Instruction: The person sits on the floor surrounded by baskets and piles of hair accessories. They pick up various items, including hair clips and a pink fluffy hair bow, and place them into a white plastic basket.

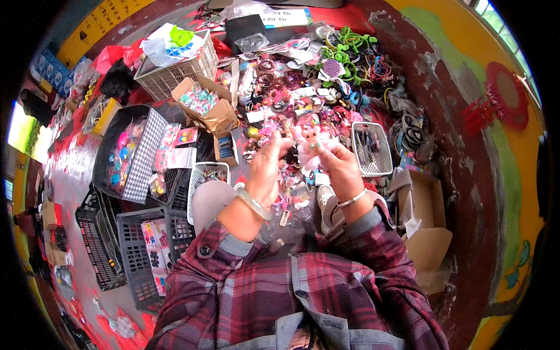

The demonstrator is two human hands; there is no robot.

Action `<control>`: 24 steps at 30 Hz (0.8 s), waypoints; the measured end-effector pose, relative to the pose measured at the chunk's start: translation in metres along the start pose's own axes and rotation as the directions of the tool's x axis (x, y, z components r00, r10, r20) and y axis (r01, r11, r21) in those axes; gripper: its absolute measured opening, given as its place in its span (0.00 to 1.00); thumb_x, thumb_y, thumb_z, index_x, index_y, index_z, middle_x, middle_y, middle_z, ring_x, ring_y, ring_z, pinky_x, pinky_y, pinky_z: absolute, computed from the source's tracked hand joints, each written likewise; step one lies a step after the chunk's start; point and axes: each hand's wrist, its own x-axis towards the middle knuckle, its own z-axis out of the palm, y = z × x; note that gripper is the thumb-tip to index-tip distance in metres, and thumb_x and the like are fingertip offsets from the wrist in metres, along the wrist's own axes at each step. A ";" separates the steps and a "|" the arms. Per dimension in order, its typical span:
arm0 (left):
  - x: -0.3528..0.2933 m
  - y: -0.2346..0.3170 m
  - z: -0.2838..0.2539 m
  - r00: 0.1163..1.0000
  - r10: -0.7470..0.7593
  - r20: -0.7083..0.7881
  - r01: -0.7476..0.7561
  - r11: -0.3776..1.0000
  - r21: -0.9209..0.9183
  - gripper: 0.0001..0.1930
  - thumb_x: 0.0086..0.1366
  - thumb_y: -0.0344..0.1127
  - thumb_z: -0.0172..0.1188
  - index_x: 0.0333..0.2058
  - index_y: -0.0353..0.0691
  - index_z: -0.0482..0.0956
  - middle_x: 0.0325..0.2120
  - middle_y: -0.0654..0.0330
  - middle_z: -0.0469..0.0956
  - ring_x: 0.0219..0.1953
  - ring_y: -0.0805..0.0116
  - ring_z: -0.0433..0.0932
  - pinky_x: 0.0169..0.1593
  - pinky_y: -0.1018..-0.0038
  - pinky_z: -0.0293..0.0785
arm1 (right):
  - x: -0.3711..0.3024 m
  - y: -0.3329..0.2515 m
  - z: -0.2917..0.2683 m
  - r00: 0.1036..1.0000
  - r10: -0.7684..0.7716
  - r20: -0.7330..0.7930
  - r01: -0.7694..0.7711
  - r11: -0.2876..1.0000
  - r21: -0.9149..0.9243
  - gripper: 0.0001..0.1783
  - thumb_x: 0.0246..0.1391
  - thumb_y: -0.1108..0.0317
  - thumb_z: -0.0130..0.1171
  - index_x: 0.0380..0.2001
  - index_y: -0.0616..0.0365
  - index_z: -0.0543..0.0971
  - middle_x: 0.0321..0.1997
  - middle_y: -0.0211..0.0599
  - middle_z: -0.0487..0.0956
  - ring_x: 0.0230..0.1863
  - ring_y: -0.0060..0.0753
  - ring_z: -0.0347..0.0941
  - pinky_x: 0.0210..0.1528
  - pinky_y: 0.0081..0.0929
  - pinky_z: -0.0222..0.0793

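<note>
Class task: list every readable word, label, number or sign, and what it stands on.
None reads clearly.
Yellow wall: dark writing, too small.
White-and-blue board: lettering, too blurred.
White tag, low centre: print too small.
Pink trinket in the right hand: no lettering visible.

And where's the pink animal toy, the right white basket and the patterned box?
Pink animal toy (310, 135), head view: its face.
White plastic basket (376, 174), head view: its near rim.
Houndstooth box (144, 157), head view: its patterned panel.

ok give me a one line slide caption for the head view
Right hand holds a pink animal-faced figure above piled hair accessories; left hand hovers alongside.
</note>
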 end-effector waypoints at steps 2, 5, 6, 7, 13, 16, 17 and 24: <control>0.000 -0.001 -0.006 0.992 0.107 -0.061 -0.106 0.994 0.020 0.22 0.59 0.54 0.51 0.39 0.39 0.73 0.38 0.62 0.74 0.42 0.74 0.68 0.43 0.77 0.61 | -0.004 0.004 -0.012 0.991 0.105 0.089 -0.122 0.969 0.214 0.16 0.52 0.68 0.53 0.44 0.63 0.71 0.41 0.37 0.76 0.39 0.28 0.74 0.40 0.26 0.71; -0.005 0.002 -0.005 1.000 0.022 -0.002 -0.022 0.999 -0.027 0.22 0.60 0.52 0.52 0.41 0.38 0.72 0.40 0.60 0.73 0.44 0.72 0.69 0.44 0.79 0.61 | -0.013 0.008 -0.017 0.985 0.117 0.124 -0.152 0.935 0.319 0.22 0.52 0.67 0.53 0.50 0.64 0.65 0.45 0.38 0.74 0.43 0.30 0.73 0.42 0.30 0.72; -0.004 0.000 -0.005 0.998 -0.044 0.051 0.048 0.995 -0.089 0.20 0.60 0.48 0.53 0.43 0.37 0.71 0.42 0.60 0.72 0.44 0.71 0.70 0.45 0.78 0.63 | -0.014 0.009 -0.017 0.987 0.114 0.117 -0.146 0.936 0.321 0.23 0.52 0.67 0.53 0.51 0.64 0.64 0.46 0.38 0.73 0.44 0.31 0.72 0.42 0.31 0.72; -0.001 -0.006 -0.006 0.989 -0.063 0.133 0.079 0.990 -0.119 0.20 0.60 0.47 0.53 0.43 0.37 0.71 0.43 0.59 0.72 0.44 0.70 0.70 0.46 0.77 0.63 | -0.015 0.010 -0.014 0.990 0.091 0.110 -0.121 0.943 0.310 0.24 0.52 0.67 0.53 0.52 0.64 0.63 0.46 0.38 0.73 0.45 0.31 0.72 0.42 0.31 0.72; 0.001 -0.026 0.023 0.942 -0.004 0.336 0.061 0.985 -0.161 0.18 0.57 0.36 0.58 0.45 0.38 0.71 0.42 0.61 0.72 0.44 0.73 0.69 0.49 0.76 0.63 | -0.022 0.008 -0.015 1.000 -0.008 -0.006 0.009 0.978 0.207 0.26 0.54 0.67 0.51 0.55 0.62 0.61 0.44 0.35 0.73 0.44 0.27 0.71 0.41 0.26 0.71; 0.001 -0.030 0.028 0.909 -0.071 0.411 0.134 0.983 -0.126 0.17 0.58 0.30 0.55 0.47 0.36 0.68 0.41 0.58 0.73 0.43 0.68 0.72 0.48 0.73 0.68 | -0.018 0.018 -0.021 0.998 -0.054 0.040 0.049 0.991 0.123 0.27 0.54 0.63 0.50 0.55 0.64 0.60 0.38 0.34 0.74 0.36 0.24 0.71 0.36 0.22 0.70; 0.000 -0.033 0.038 0.929 -0.096 0.357 0.140 0.985 -0.097 0.15 0.60 0.32 0.52 0.46 0.36 0.68 0.43 0.55 0.72 0.43 0.65 0.73 0.46 0.69 0.71 | -0.016 0.026 -0.035 0.998 -0.046 0.035 0.043 0.997 0.064 0.27 0.54 0.62 0.50 0.55 0.65 0.60 0.37 0.33 0.74 0.34 0.23 0.71 0.34 0.21 0.69; 0.010 -0.054 0.040 0.926 -0.185 0.328 0.270 0.934 -0.234 0.18 0.61 0.32 0.51 0.49 0.33 0.64 0.43 0.49 0.72 0.45 0.57 0.73 0.45 0.66 0.73 | -0.067 -0.044 -0.122 0.981 -0.130 -0.141 0.049 0.881 -0.471 0.20 0.53 0.63 0.52 0.47 0.62 0.71 0.37 0.35 0.76 0.35 0.21 0.71 0.34 0.20 0.68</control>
